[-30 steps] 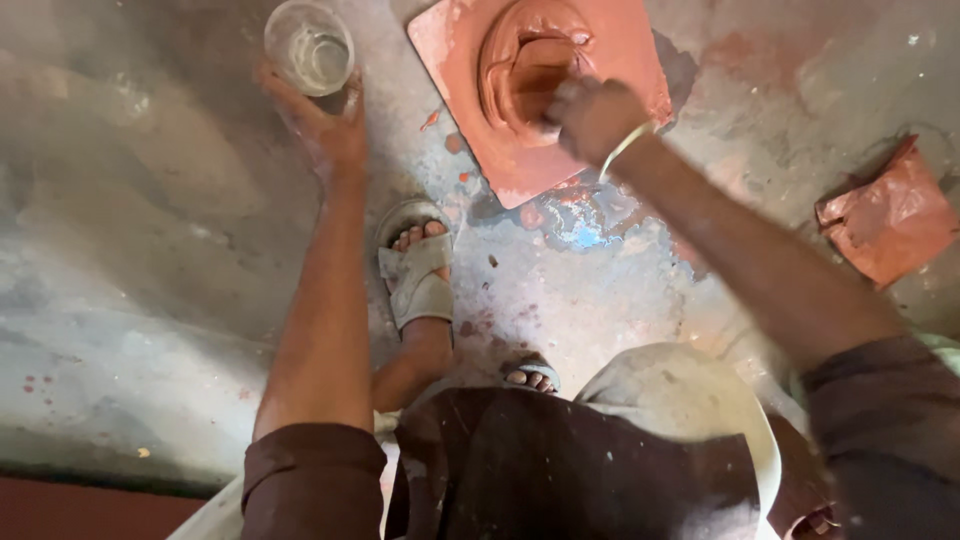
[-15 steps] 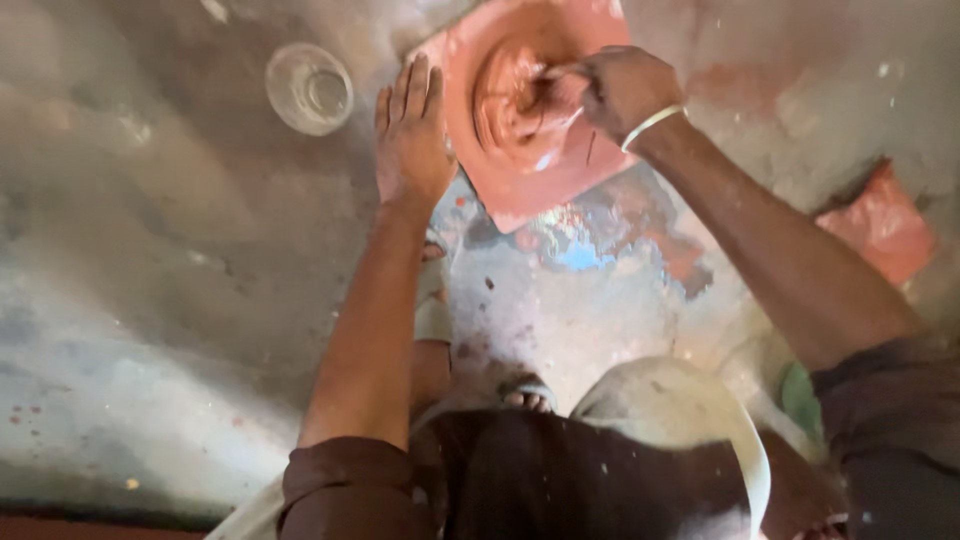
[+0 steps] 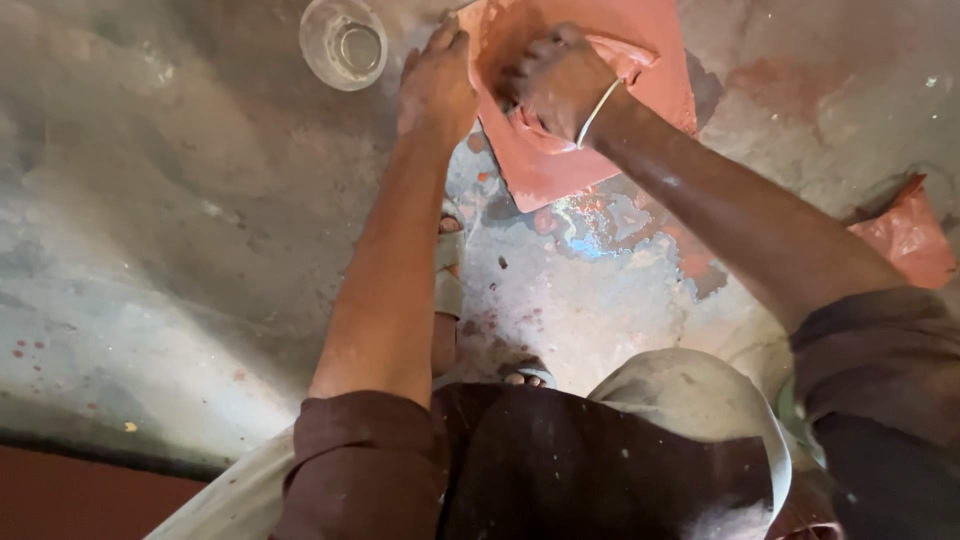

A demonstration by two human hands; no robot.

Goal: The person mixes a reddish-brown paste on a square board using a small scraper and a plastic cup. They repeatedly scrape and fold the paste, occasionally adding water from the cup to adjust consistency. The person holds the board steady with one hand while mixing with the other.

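The head camera looks straight down past the person's knees to a stained concrete floor (image 3: 150,230), and both arms stretch forward to a flat red-brown slab (image 3: 560,170) that lies at the far end of the reach.

The right hand (image 3: 555,80) sits on top of the slab, its fingers (image 3: 530,60) curled together and pressed down into a raised lump of clay (image 3: 625,55) of the same colour. How much of the lump is enclosed cannot be told, since the knuckles hide it; the hand reads as bunched on the clay rather than spread. A thin pale bangle (image 3: 597,110) circles the wrist just behind it. The downward bend of the wrist suggests weight is being put through the fingertips.

The left hand (image 3: 437,85) lies just beside the right one, flat and with fingers together, its palm against the slab's near-left edge. It grips nothing; the placement looks like bracing, so that the slab does not slide on the floor while the other hand works.

Beyond the left hand and a little to its outer side stands a clear glass (image 3: 343,42), upright and apart from the slab, close enough to be reached without shifting.

Below the left forearm a sandalled foot (image 3: 447,270) rests on the floor. Well out past the right elbow lies a crumpled reddish sheet (image 3: 905,235), apart from everything else. Splashes of blue and red paint (image 3: 610,220) mark the floor just short of the slab.
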